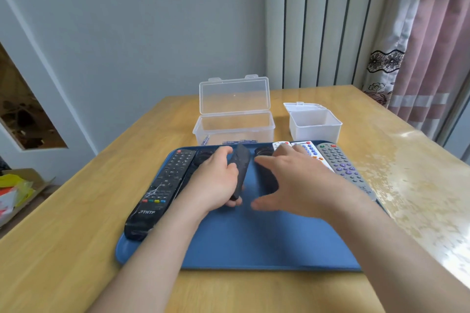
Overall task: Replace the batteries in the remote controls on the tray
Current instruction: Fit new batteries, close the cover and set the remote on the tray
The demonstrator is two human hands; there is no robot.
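Pale wood-grain table (pixel 101 211), glossy under a clear film, carries a matte blue tray (pixel 254 249) with rounded corners. The left hand (pixel 216 180) grasps a slim black remote (pixel 241 160) tipped on its long edge above the tray, fingers curled round its lower half. The right hand (pixel 300 180) hovers released, fingers spread, just right of that grip. The step looks like opening this remote's battery cover. To do it well, I'd judge the left hand should steady the body with its back facing up while the right thumb presses the cover and slides it along the body rather than prying, since thin plastic catches snap easily. Whether the cover is on cannot be told. Left of the grip lies 1 long black remote (pixel 160 185) with a scuffed face; right of it, a grey remote (pixel 340 168) with purple rubbery buttons. Beyond the grip, a clear hinged box (pixel 234 132), lid up, holds blue batteries (pixel 239 142); a white tub (pixel 315 127) stands beside it.
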